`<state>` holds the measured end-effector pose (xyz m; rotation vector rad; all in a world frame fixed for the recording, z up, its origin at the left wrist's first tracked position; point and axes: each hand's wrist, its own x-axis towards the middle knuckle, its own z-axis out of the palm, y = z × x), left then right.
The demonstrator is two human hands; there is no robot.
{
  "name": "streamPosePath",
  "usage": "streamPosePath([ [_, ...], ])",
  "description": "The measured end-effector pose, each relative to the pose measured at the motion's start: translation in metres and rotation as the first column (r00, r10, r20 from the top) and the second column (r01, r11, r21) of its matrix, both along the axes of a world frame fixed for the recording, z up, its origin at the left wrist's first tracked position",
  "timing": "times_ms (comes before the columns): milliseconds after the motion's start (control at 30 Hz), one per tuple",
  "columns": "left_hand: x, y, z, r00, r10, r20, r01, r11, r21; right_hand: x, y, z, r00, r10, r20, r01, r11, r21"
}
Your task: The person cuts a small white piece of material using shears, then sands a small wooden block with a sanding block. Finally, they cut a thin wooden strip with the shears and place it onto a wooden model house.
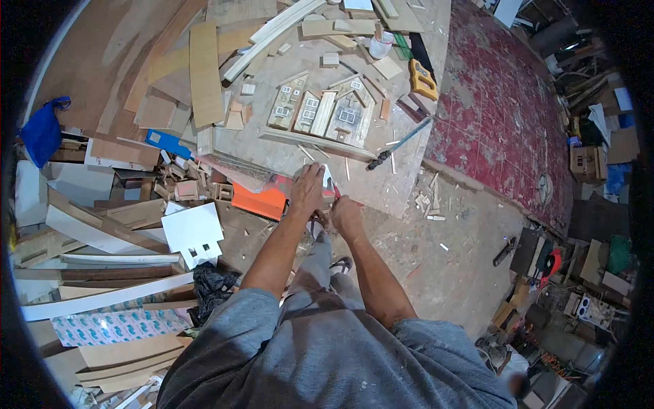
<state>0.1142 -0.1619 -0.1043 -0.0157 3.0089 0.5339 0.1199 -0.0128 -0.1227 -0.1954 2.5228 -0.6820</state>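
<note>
My left hand point(308, 189) is at the near edge of the worktable, with its fingers extended against a small white piece point(328, 176) and holding it steady. Close beside it, my right hand point(348, 217) is closed around a slim red-handled tool point(336, 193), whose tip meets the white piece. The tool's exact kind is too small to make out. Just beyond my hands lies a wooden model house front point(320, 112) with gabled roofs and small white-framed windows. Thin wooden sticks point(347, 168) are scattered near it.
A blue rod with a dark twisted end point(402, 143) lies right of the model. Farther back are a yellow-handled saw point(424, 80), a white cup point(381, 46) and wood strips point(272, 37). Left below the table edge sits an orange object point(259, 199) among offcuts.
</note>
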Motion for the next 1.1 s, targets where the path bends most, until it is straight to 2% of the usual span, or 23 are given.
streamPosePath([
  [67, 0.008, 0.002, -0.004, 1.000, 0.000, 0.008, 0.000, 1.000, 0.011, 0.014, 0.008, -0.011, 0.999, 0.038, -0.023, -0.038, 0.999, -0.011],
  [167, -0.003, -0.004, -0.007, 1.000, 0.006, -0.018, -0.007, 1.000, -0.029, 0.009, 0.005, 0.016, 0.997, -0.004, -0.076, 0.000, 0.999, -0.054],
  [233, 0.006, 0.002, -0.006, 1.000, 0.022, 0.019, -0.022, 1.000, -0.015, 0.020, 0.012, 0.026, 1.000, -0.019, 0.023, 0.020, 1.000, -0.009],
  [433, 0.005, -0.002, -0.010, 1.000, 0.009, -0.010, -0.009, 1.000, -0.002, 0.022, 0.023, 0.025, 0.997, -0.056, 0.050, 0.058, 0.997, -0.046],
  [533, 0.008, -0.003, -0.002, 0.993, 0.020, -0.113, -0.017, 0.999, 0.033, 0.017, 0.021, 0.035, 0.992, -0.095, -0.079, 0.082, 0.985, -0.153],
  [567, 0.010, -0.003, -0.001, 0.997, 0.042, -0.062, -0.038, 0.998, 0.059, 0.011, 0.020, 0.029, 0.985, -0.139, -0.101, 0.124, 0.982, -0.140],
  [667, 0.011, -0.004, -0.004, 0.996, 0.050, -0.078, -0.043, 0.996, 0.084, -0.019, 0.001, 0.019, 0.989, -0.102, -0.106, 0.087, 0.987, -0.133],
  [867, 0.008, -0.004, -0.002, 0.997, 0.071, -0.041, -0.066, 0.991, 0.116, -0.029, -0.018, -0.012, 0.997, -0.072, -0.040, 0.066, 0.990, -0.124],
  [1033, 0.007, -0.004, 0.001, 0.998, 0.065, -0.016, -0.063, 0.993, 0.101, -0.027, -0.021, -0.002, 0.997, -0.082, -0.013, 0.080, 0.990, -0.113],
  [1100, 0.007, -0.004, 0.001, 0.998, 0.057, -0.018, -0.056, 0.994, 0.094, -0.028, -0.022, 0.001, 0.995, -0.077, 0.062, 0.083, 0.991, -0.104],
])
